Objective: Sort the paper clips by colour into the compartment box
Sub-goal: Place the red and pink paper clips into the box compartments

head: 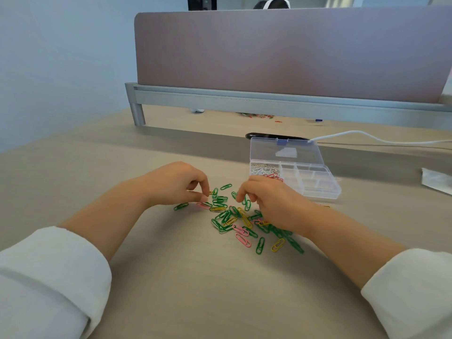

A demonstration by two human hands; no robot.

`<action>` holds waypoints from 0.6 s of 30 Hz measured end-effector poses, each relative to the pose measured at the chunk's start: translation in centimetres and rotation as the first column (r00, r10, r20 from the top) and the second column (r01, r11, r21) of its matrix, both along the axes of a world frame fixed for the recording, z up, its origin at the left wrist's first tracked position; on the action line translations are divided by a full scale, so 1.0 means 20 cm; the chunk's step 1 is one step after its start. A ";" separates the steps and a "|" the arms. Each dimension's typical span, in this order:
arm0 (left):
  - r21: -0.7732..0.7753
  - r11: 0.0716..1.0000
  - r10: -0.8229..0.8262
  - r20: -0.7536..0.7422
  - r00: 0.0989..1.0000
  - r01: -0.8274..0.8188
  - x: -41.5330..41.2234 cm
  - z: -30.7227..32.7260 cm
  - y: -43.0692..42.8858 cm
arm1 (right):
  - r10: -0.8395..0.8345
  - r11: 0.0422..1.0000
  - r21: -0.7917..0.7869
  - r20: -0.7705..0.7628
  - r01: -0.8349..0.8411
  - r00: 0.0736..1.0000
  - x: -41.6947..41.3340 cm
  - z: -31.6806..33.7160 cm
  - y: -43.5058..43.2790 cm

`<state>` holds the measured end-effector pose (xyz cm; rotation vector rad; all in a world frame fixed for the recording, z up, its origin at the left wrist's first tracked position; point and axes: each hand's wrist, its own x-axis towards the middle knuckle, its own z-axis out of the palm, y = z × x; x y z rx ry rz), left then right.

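A loose pile of green, yellow and pink paper clips lies on the desk in front of me. My left hand hovers at the pile's left edge, thumb and forefinger pinched together just above a pink clip; a sliver of yellow shows at the fingertips. My right hand rests on the pile's right side, fingers curled down onto green clips. Behind it stands the clear compartment box with its lid open. White clips fill its far-left compartment and red clips lie in the one nearer me.
A grey-pink partition screen on a metal rail closes the back of the desk. A black pen-like object and a white cable lie behind the box. A folded white paper sits at the right edge. More clips lie beyond the rail.
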<state>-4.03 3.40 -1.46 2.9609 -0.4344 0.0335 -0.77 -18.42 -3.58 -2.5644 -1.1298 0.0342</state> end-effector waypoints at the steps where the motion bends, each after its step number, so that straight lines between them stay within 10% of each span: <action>1: -0.016 1.000 0.000 0.000 1.000 0.000 0.00 0.01 0.01 | -0.009 1.000 0.000 0.001 0.009 1.000 0.00 0.00 0.00; 18: 0.030 0.999 0.037 -0.009 0.999 -0.037 0.00 -0.02 -0.01 | -0.058 0.997 -0.046 0.077 0.061 0.995 -0.01 0.02 -0.04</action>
